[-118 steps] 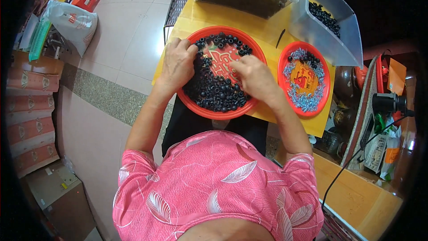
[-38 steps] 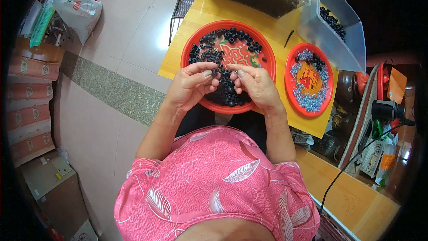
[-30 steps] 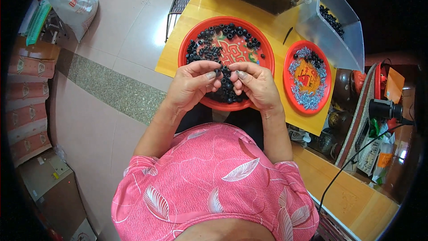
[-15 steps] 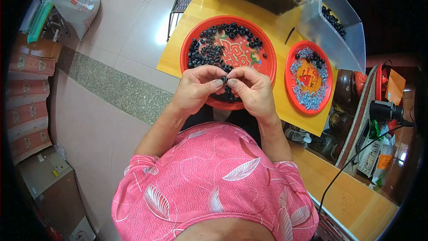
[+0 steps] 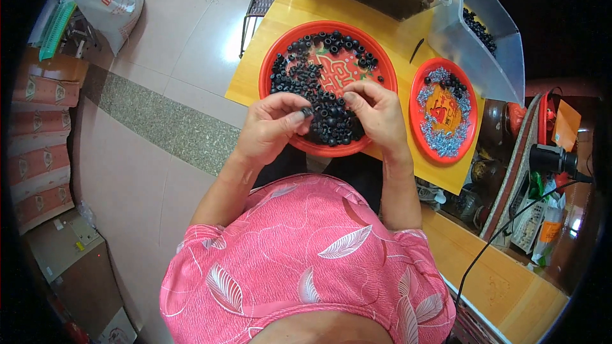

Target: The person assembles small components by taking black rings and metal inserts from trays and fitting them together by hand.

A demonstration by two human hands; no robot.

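**Between Thumb and Forefinger: One Black Ring Over the Red Plate**

Over the near rim of the large red plate (image 5: 271, 67), the left hand (image 5: 271, 129) pinched a small black ring (image 5: 307, 112) between thumb and forefinger, fingers narrowed tight around it, probably to keep so small a piece from slipping. The right hand (image 5: 377, 111) hovered just beside it with its fingers curled close together; whether they gripped anything could not be told. Both hands stayed low above the heap of black rings (image 5: 319, 99), likely so that dropped pieces fell back among the others. Those rings looked matt, rubbery and round, each with a centre hole. Further right, a smaller red plate (image 5: 417, 127) carried shiny metal bits (image 5: 446, 143) and a few dark rings, apart from the main heap. Both plates sat on a smooth yellow tabletop (image 5: 299, 9), beside clear plastic bins (image 5: 475, 64) of more black pieces.
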